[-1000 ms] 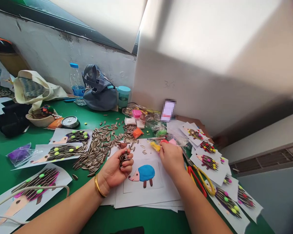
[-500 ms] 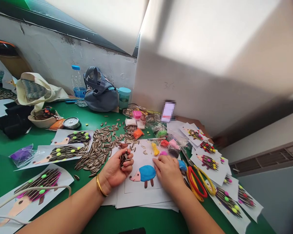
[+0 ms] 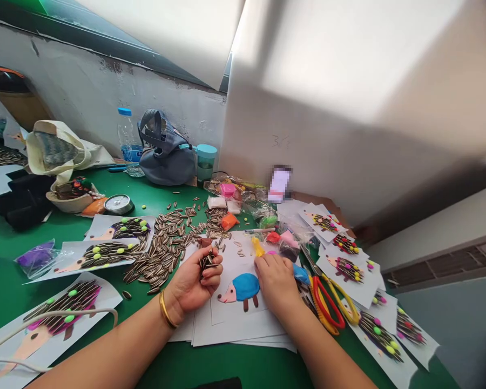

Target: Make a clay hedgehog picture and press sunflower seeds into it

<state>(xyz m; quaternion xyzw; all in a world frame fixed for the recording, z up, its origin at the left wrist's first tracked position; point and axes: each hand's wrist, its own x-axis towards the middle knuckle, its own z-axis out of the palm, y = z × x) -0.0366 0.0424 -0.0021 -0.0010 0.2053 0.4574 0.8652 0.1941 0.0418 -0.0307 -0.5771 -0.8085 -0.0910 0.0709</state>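
Note:
My left hand [image 3: 198,278], with a gold bangle at the wrist, curls around a small heap of striped seeds [image 3: 208,261]. My right hand [image 3: 277,281] rests palm down on the white paper [image 3: 227,332], its fingers bent and their undersides hidden. Between the hands, on that paper, lies a clay hedgehog figure [image 3: 246,287] with a blue body, pink face and brown legs. A large pile of seeds [image 3: 164,246] spreads beyond my left hand. Yellow clay [image 3: 257,247] sits just past my right fingertips.
Scissors with red and yellow handles [image 3: 326,302] lie right of my right hand. Seed-covered hedgehog pictures [image 3: 342,268] spread along the right, others [image 3: 60,313] at left. At the back stand a bottle [image 3: 128,143], a blue bag [image 3: 166,156], a cup [image 3: 206,162] and a phone [image 3: 279,185].
The top sheet with the blue hedgehog has shifted slightly right and turned a little. My right hand has moved slightly with it; my left hand stays nearly in place around the seeds.

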